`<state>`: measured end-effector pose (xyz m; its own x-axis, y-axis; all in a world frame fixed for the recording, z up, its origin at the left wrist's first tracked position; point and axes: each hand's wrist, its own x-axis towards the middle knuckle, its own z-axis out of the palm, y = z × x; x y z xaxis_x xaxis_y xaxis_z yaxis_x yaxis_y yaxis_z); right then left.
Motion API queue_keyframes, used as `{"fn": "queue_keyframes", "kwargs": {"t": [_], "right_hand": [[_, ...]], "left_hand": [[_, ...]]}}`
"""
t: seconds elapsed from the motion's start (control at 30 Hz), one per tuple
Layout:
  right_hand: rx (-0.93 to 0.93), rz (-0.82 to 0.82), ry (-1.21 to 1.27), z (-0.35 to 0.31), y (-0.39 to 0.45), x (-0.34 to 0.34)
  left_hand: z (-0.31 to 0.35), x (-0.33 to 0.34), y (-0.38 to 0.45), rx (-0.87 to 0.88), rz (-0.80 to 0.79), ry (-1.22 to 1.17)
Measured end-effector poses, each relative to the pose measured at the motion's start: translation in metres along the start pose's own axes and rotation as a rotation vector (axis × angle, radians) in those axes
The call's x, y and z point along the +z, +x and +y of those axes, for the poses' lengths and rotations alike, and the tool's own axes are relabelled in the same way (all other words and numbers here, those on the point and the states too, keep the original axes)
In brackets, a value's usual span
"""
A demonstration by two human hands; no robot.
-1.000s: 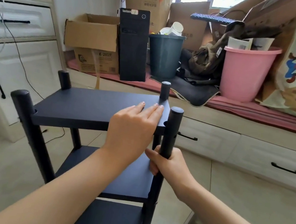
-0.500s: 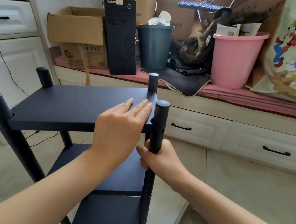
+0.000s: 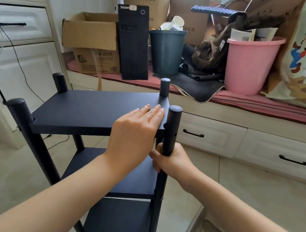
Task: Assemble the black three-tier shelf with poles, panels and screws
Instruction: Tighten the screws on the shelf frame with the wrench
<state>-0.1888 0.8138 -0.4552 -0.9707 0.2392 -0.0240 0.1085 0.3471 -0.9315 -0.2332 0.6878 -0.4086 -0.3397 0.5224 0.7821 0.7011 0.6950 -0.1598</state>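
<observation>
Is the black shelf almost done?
Nearly, it seems. All three panels sit between four poles: top panel, middle, bottom. Right now the left hand presses flat on the top panel while the right hand grips the near pole. That pole shows an open hole beside the top panel, so a screw probably still has to go in there.

The left hand [image 3: 135,133] lies flat, palm down, fingers [image 3: 155,112] straight and together, forearm reaching in from the lower left. The right hand [image 3: 171,159] is curled in a fist-like grip, knuckles outward, its forearm stretching in from the lower right.
</observation>
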Motion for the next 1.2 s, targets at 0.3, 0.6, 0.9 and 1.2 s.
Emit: {"fn": "queue_keyframes", "kwargs": {"t": [0.3, 0.6, 0.9, 1.2], "right_hand": [[-0.033, 0.135, 0.071, 0.004, 0.025, -0.004], [-0.064, 0.253, 0.086, 0.013, 0.036, -0.012], [-0.141, 0.084, 0.010, 0.020, 0.019, -0.035], [-0.152, 0.078, 0.066, 0.035, -0.022, -0.053]], "left_hand": [[-0.010, 0.026, 0.024, 0.001, 0.033, -0.032], [-0.003, 0.047, 0.033, 0.017, 0.090, -0.071], [0.002, 0.038, 0.032, -0.002, -0.001, -0.085], [0.010, 0.037, 0.024, 0.044, 0.106, -0.094]]}}
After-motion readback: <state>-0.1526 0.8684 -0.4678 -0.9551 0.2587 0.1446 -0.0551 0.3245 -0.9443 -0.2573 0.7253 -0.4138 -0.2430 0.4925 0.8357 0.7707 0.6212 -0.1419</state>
